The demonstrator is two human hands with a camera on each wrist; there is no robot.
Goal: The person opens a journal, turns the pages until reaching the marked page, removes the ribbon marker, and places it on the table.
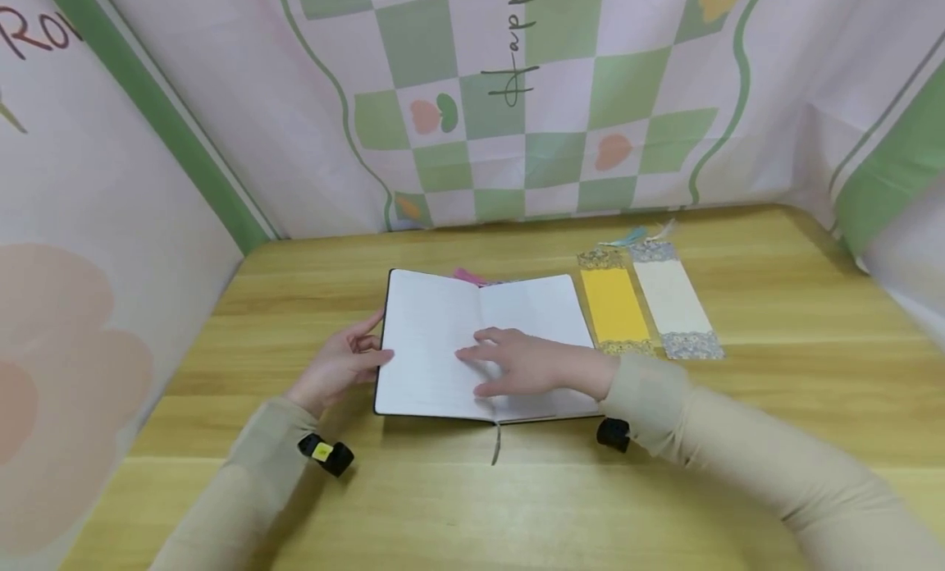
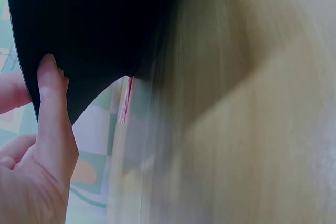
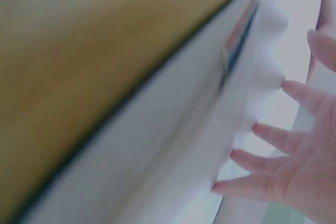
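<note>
An open notebook [image 1: 428,341] with blank-looking white pages and a black cover lies in front of me. My left hand [image 1: 340,366] holds its left edge, thumb on the page and fingers behind the cover [image 2: 89,19], which is lifted off the table in the left wrist view. Over the centre fold, my right hand [image 1: 527,362] spreads its fingers, the fingertips [image 3: 257,128] right at the page. A thin ribbon [image 1: 496,446] hangs from the bottom of the spine. Pink tassel threads [image 1: 468,276] stick out past the top edge; whatever they belong to is hidden.
Right of the notebook lie a yellow bookmark [image 1: 613,300] and a white bookmark [image 1: 675,300], both with patterned ends. A blue tassel [image 1: 626,237] lies above them. The wooden table [image 1: 458,505] meets a checkered cloth backdrop [image 1: 487,161] at the back.
</note>
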